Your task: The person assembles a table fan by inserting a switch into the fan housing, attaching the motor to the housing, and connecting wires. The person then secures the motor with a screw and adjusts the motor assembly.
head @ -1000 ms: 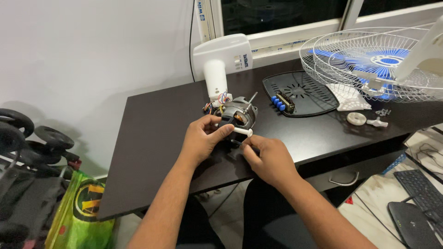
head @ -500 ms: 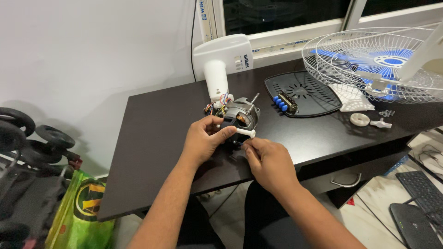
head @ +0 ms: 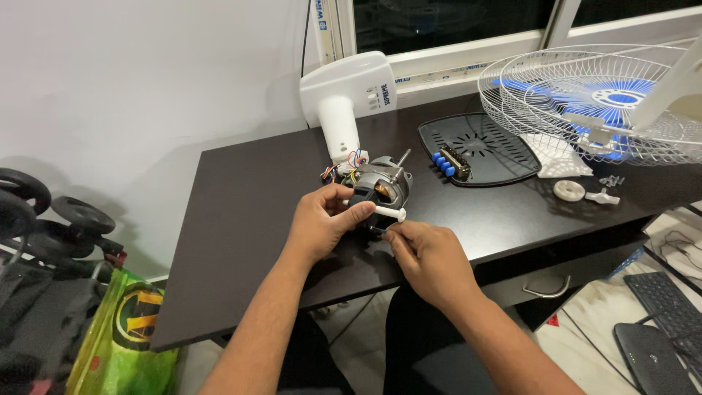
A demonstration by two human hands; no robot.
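A bare fan motor with coloured wires lies near the front of a dark table, still wired to the white fan stand behind it. My left hand grips the black rear part of the motor, from which a white knob pin sticks out to the right. My right hand is just below that pin, its fingertips pinched on something small and dark at the motor's underside; what it is stays hidden.
A black rear cover with a blue-buttoned switch block lies behind. A white wire guard with blue blades sits at the right, with a white nut and small screws nearby. A drawer handle, keyboard and green bag lie below.
Almost nothing has moved. My right hand has crept slightly up toward the white pin, and the view has shifted a little.
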